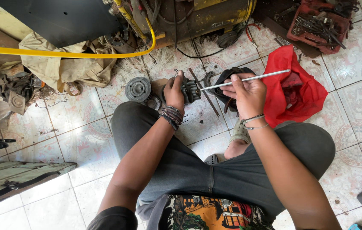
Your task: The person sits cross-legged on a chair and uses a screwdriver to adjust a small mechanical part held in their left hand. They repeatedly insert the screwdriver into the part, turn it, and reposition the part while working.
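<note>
My left hand [174, 90] grips a dark, greasy round machine part [191, 90] and holds it just above the tiled floor in front of my knees. My right hand [246, 93] pinches a long thin silver rod-like tool [249, 79], whose tip points at the right side of the part. Beaded bracelets circle my left wrist, thin silver bangles my right. A grey round pulley-like disc [138, 89] lies on the tiles just left of my left hand. A dark curved metal piece [208, 79] lies behind the part.
A red plastic bag [306, 91] lies to the right of my right hand. A red tray of tools [319, 25] sits at top right. A yellow machine [206, 15] and yellow hose [61, 54] run along the top. Beige cloth [61, 64] and scrap lie at left.
</note>
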